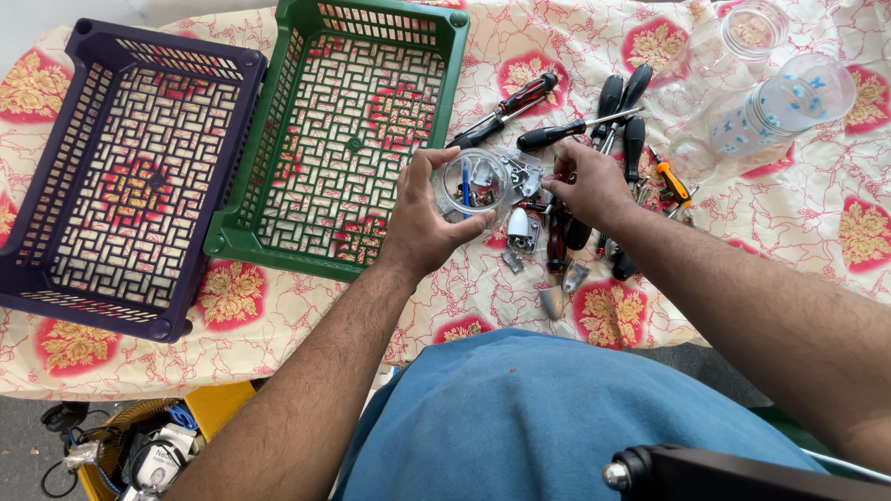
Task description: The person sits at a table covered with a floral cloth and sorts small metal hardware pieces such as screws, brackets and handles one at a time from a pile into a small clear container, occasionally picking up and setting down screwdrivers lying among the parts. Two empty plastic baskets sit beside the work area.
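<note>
My left hand (422, 223) is wrapped around a small clear plastic jar (475, 188) that holds a few small metal bits and something blue. My right hand (585, 186) rests palm down on a pile of screwdrivers and small metal hardware (594, 139) just right of the jar, its fingers curled among the tools; what the fingertips pinch is hidden. A clear bag of metal parts (515, 167) lies between the two hands. The jar sits at the right edge of the green crate (452, 83).
An empty green crate and an empty dark purple crate (237, 121) lie side by side on the flowered tablecloth (575, 46). Three clear jars (789, 97) lie at the far right. A yellow bin with cables (148, 445) stands under the table's front edge.
</note>
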